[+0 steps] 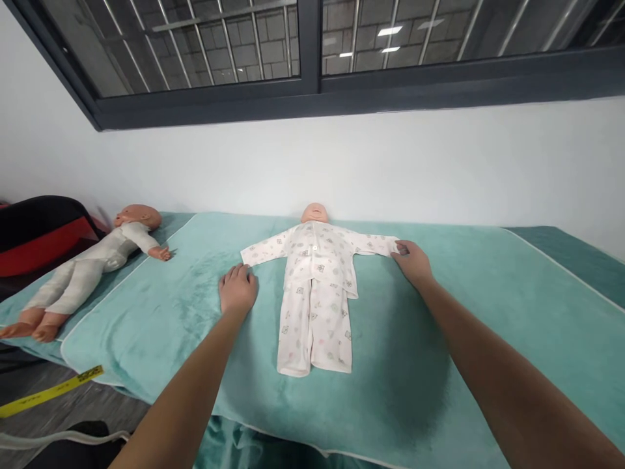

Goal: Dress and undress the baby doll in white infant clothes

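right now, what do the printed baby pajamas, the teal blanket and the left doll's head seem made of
Printed baby pajamas: matte, thin cloth, perhaps cotton, judging by soft folds. Teal blanket: plush fleece, probably synthetic, given the fuzzy pile with brushed lighter and darker patches. Left doll's head: likely vinyl or plastic, smooth with a slight sheen.

White wall (439, 163) was brightly lit; dark window (271, 39) bore white glare; teal cover (478, 267) took soft shadow beside right forearm (498, 371) — printed shirt (322, 257) showed crisp, outer edges looked stretched.
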The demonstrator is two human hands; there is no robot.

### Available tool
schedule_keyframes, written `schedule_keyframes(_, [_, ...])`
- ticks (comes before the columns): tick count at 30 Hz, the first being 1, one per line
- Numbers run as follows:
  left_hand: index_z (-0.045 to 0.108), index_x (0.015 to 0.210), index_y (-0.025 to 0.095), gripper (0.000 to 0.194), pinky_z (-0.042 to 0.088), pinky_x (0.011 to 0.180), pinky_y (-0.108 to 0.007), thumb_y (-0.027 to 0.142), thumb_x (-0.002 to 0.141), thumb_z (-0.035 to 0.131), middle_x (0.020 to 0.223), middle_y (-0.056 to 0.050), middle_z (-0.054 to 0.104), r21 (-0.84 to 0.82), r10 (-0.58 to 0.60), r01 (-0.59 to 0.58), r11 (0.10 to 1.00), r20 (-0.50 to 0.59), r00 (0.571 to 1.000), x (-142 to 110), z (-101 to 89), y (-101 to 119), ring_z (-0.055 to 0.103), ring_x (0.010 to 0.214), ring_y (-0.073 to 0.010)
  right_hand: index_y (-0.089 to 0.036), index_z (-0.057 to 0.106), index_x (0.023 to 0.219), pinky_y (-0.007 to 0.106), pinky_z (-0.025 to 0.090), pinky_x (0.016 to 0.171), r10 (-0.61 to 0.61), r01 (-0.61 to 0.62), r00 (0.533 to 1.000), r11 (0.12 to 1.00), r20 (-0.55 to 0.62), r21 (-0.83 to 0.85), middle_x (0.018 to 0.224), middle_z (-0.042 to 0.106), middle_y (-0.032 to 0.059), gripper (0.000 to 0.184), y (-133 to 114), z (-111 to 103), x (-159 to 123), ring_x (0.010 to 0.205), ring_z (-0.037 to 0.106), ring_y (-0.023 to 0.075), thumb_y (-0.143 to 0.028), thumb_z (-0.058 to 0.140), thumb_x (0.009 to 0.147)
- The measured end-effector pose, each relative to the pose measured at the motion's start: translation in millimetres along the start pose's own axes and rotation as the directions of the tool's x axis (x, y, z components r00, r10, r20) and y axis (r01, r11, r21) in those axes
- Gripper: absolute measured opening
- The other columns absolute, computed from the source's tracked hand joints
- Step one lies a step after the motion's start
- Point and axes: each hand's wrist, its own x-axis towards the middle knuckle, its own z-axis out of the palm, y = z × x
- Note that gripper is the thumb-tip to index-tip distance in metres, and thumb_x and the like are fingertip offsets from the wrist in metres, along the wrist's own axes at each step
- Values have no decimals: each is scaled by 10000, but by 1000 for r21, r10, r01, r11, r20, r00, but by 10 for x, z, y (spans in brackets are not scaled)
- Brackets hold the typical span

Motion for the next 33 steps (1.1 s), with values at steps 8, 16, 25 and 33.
schedule_keyframes(8, [581,1303,200,439,287,1156,-454,237,903,405,1434,-78,546,6,-12,12,1000,-1,1000,6,5,15,453,1345,-274,-139,643,1057,359,509,811,20,-15,996,999,-82,51,997,675,123,339,106,27,212,823,624,213,-306,486,807])
schedule_keyframes(16, [582,1300,195,431,283,1156,-453,245,908,411,1430,-75,551,7,-21,21,1000,8,1000,18,4,21,455,1342,-277,-166,628,1067,366,470,834,-59,56,997,996,-53,-66,1064,643,127,319,81,104,265,873,578,238,-279,444,833])
schedule_keyframes(25, [596,1281,175,425,300,1137,-457,230,899,419,1406,-90,568,-3,3,-3,1000,-26,1000,19,33,1,473,1318,-280,-131,565,1256,410,417,1013,-304,282,953,899,-13,-335,1394,516,169,414,-33,122,133,1237,503,295,-256,394,900])
schedule_keyframes(33, [604,1272,174,421,297,1134,-456,226,894,424,1395,-97,576,-11,13,-14,1000,-43,999,18,49,-17,475,1313,-280,-161,509,1370,449,357,1085,-234,356,923,820,305,-448,1394,573,120,519,-59,170,104,1285,510,267,-403,229,1006])
